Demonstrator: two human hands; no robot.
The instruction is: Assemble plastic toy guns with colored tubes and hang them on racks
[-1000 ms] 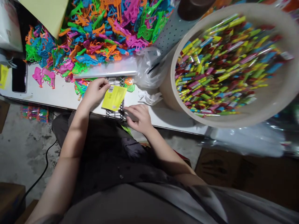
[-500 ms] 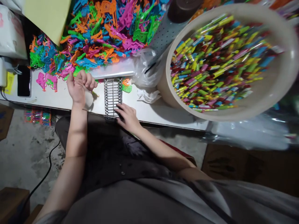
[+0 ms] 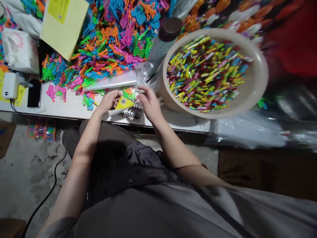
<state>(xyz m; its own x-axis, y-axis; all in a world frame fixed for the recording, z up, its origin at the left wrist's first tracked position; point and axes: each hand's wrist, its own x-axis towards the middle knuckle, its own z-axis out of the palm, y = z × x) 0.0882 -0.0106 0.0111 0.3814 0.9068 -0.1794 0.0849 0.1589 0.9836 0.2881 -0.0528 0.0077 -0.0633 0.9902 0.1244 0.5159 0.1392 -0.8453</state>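
Observation:
My left hand (image 3: 110, 100) is closed on a yellow card (image 3: 123, 102) with a small barcode patch, holding it over the table's front edge. Partly under the card lies a black wire rack (image 3: 135, 111). Just right of it, my right hand (image 3: 151, 106) has thumb and forefinger apart, close to the card's tip, with nothing visible between them. A small blue and green plastic toy (image 3: 88, 102) lies left of my left hand. Behind the rack is a green and orange toy piece (image 3: 128, 93).
A large beige tub (image 3: 256, 77) of wrapped colourful sticks stands on the right. Toy guns (image 3: 106, 49) are heaped behind a clear plastic bag stack (image 3: 111, 82). On the left lie a phone (image 3: 34, 94), a white charger (image 3: 10, 86) and a tissue pack (image 3: 21, 49).
My left hand has moved right and now holds the yellow card. My right hand has lifted off the rack and shifted right and up. The view has also shifted.

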